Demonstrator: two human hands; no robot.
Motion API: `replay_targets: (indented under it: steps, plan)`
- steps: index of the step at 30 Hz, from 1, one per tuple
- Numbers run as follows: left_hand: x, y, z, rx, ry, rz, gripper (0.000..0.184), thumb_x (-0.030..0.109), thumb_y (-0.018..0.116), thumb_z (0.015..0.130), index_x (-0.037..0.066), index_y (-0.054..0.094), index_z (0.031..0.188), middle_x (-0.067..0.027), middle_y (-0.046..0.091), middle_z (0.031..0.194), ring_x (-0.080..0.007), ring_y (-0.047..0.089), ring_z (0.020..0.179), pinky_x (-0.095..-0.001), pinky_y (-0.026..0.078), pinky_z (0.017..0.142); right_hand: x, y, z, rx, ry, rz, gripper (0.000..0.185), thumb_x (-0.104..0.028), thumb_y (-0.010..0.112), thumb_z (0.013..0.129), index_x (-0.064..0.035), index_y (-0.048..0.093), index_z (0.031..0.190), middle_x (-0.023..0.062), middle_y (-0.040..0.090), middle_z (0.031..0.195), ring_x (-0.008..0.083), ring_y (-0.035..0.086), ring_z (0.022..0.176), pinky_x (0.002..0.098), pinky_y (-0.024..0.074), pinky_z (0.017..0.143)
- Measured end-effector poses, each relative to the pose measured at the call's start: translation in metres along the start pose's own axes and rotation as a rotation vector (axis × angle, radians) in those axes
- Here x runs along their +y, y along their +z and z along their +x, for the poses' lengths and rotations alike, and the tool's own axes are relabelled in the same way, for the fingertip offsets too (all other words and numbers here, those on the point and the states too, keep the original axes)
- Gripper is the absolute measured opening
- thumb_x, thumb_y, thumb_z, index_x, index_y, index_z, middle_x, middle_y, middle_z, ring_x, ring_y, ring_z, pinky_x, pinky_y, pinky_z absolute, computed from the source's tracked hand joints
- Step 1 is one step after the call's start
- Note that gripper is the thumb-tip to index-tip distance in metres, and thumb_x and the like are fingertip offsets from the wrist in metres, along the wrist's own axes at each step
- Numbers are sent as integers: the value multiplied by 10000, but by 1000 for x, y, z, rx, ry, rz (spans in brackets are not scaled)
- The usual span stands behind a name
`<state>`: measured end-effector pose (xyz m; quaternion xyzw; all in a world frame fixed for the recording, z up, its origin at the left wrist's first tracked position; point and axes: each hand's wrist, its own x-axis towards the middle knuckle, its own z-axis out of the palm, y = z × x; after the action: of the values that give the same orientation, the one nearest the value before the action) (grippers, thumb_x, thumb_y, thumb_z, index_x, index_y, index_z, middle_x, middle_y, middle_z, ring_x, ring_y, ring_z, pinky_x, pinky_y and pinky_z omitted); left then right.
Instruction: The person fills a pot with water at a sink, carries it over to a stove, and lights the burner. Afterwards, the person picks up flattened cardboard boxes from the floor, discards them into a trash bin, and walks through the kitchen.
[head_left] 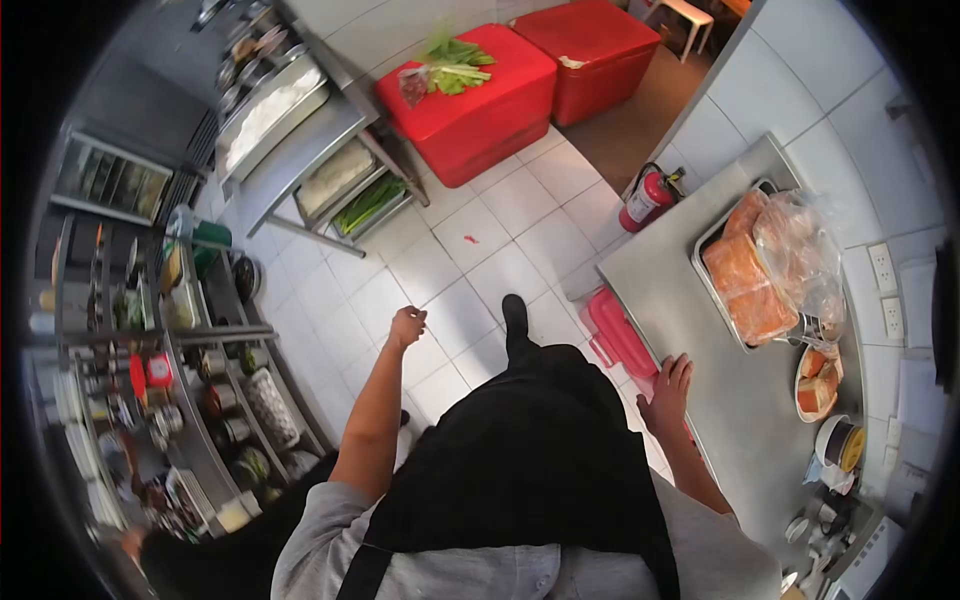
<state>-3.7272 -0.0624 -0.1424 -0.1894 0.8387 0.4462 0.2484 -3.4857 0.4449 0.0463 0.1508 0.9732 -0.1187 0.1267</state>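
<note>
Over the tiled floor, at the centre-left, hangs my left hand [406, 327], its fingers curled together; whether anything is inside them is hidden. My right hand [668, 392] is at the near edge of the steel counter [650, 260], fingers spread and holding nothing. Farther along that counter lies a metal tray [707, 262] of orange-pink food in clear plastic bags [745, 285]. A smaller container of similar food [818, 385] stands beyond it on the right. Below the counter edge, close to my right hand, is a pink-red plastic case [618, 330].
Two red coolers [470, 120] stand ahead, one with leafy greens [455, 70] on top. A fire extinguisher [648, 200] stands by the counter's far corner. Steel shelving [170, 340] and a tray table [340, 130] line the left. A person in black [240, 545] is at lower left.
</note>
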Motion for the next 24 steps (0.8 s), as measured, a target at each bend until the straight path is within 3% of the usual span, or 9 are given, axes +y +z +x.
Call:
replay_targets:
  steps: [3,7,8,11,12,17,18,21,24]
  plan:
    - [43,9,45,-247,8,203,292,299,625,839,12,639,890,-116,650,690,-172,615,555,-317,508,504,-18,-11,28,-114,154,67,944,-243,741,690,128,171,1345,433,116,1360,561,70,1304,547,110,1094]
    - [101,33,81,-344,286,469,358,375,623,806,26,667,872,-189,667,837,-317,651,819,-403,514,757,-35,-11,74,-224,345,29,1017,-275,773,668,144,127,1332,437,210,1287,579,159,1238,559,179,1064]
    - [120,32,83,-377,233,573,361,381,615,797,34,667,881,-209,655,881,-356,616,917,-410,491,813,-39,-22,83,-248,453,118,1003,-280,751,696,82,110,1377,414,300,1251,545,293,1196,532,315,999]
    - [165,39,113,-271,396,666,291,318,614,797,33,656,840,-183,656,876,-356,618,877,-418,495,789,-48,-41,121,-242,321,186,975,-330,728,732,-9,120,1422,400,389,1212,504,495,1047,480,478,825]
    - [171,39,138,-304,456,642,283,308,614,792,30,652,829,-181,655,883,-357,618,876,-421,493,790,-52,-35,134,-186,272,153,928,-321,705,756,-76,130,1441,384,455,1159,486,555,954,478,474,833]
    - [231,37,255,-661,498,944,320,324,593,806,11,645,842,-185,644,902,-344,605,913,-433,478,809,-117,-54,209,-258,496,188,941,-316,717,743,-90,126,1438,381,483,1111,484,552,958,482,467,833]
    - [173,57,330,-709,744,1008,330,342,604,809,22,653,876,-184,644,941,-342,591,965,-429,467,843,-124,-55,219,-249,556,214,960,-316,726,734,-90,115,1439,377,487,1105,479,554,956,477,467,835]
    - [297,20,328,-566,464,840,333,354,602,819,34,652,897,-190,639,948,-355,580,973,-428,455,865,-133,-47,229,-253,711,183,1064,-320,769,685,-105,53,1442,376,355,1232,480,487,1076,480,455,868]
    - [331,2,385,-658,595,900,352,338,586,823,5,640,924,-216,622,976,-372,584,963,-436,465,851,-153,-47,232,-235,787,140,1134,-300,798,650,-106,20,1451,346,303,1245,483,426,1113,495,444,896]
